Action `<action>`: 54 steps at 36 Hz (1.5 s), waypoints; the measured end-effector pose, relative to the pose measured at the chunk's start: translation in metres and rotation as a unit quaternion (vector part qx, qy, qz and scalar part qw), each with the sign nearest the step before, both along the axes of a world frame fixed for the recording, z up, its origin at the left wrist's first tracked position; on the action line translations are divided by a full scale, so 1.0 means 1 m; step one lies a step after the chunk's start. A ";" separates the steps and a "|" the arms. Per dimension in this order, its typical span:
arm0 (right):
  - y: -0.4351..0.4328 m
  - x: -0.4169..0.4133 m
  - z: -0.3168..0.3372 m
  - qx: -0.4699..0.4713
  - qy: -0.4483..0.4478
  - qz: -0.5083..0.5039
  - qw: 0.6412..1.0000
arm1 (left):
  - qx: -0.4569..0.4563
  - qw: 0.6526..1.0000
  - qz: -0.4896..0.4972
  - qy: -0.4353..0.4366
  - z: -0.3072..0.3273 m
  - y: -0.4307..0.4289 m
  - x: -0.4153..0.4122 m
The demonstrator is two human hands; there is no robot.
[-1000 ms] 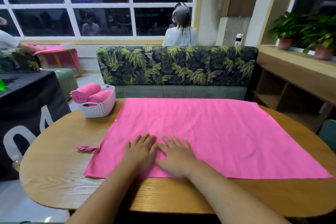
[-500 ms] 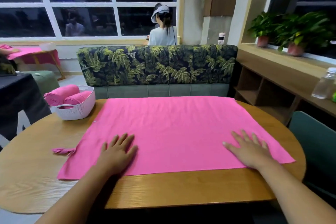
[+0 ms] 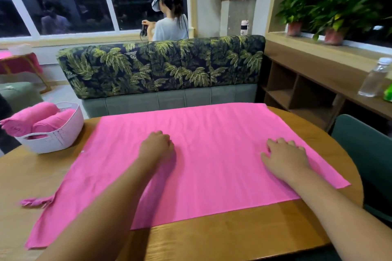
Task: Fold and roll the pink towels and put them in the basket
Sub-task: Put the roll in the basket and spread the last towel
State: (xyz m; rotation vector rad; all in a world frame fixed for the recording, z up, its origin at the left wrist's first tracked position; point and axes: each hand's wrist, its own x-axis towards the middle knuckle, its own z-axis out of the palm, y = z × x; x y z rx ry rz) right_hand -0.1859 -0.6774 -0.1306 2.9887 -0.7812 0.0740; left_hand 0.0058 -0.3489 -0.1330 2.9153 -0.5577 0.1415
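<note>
left hand (image 3: 157, 147), fingers curled, and right hand (image 3: 284, 158) rest on pink towel (image 3: 212, 125).

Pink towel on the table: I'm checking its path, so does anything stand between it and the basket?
Nothing visible does. Only wooden table surface lies between the pink towel and the basket, which already holds two rolled towels.

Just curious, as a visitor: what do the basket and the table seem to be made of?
The basket looks like white moulded plastic, matt, with rows of small holes in its wall. The table looks like wood or veneer: visible grain, slight sheen near the front edge.
</note>
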 end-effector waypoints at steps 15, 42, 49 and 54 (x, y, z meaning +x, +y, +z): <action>0.089 0.150 -0.019 0.140 0.041 0.317 0.937 | -0.080 0.993 0.043 -0.068 -0.030 -0.046 0.057; -0.130 0.236 -0.025 0.136 0.035 0.028 0.990 | -0.100 0.992 0.056 -0.055 -0.035 -0.048 0.062; -0.092 0.247 -0.018 0.109 -0.037 0.047 0.992 | -0.109 0.991 0.051 -0.055 -0.036 -0.049 0.063; -0.029 0.271 -0.025 0.154 -0.002 0.128 0.980 | -0.096 0.993 0.055 -0.044 -0.034 -0.049 0.062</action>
